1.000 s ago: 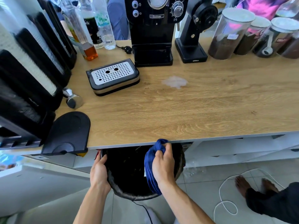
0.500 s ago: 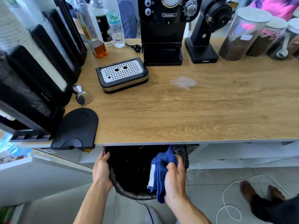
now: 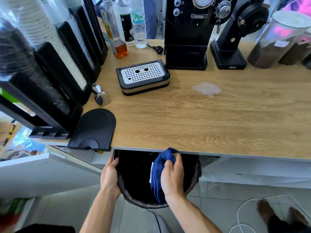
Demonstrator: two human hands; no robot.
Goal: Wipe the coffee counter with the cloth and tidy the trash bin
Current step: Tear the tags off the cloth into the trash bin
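Note:
A black trash bin with a dark liner stands on the floor, half under the front edge of the wooden coffee counter. My left hand grips the bin's left rim. My right hand holds a bunched blue cloth over the bin's opening, just below the counter edge. A pale wet patch lies on the counter in front of the coffee machine.
On the counter stand a black coffee machine, a grinder, jars, bottles, a loose drip tray, a tamper, a black tamping mat and cup dispensers. Another person's bare feet and a white cable are on the floor at the right.
My right hand has shifted the cloth around over the bin: down and to the right, then back up near the counter edge. The left hand has stayed on the bin rim.

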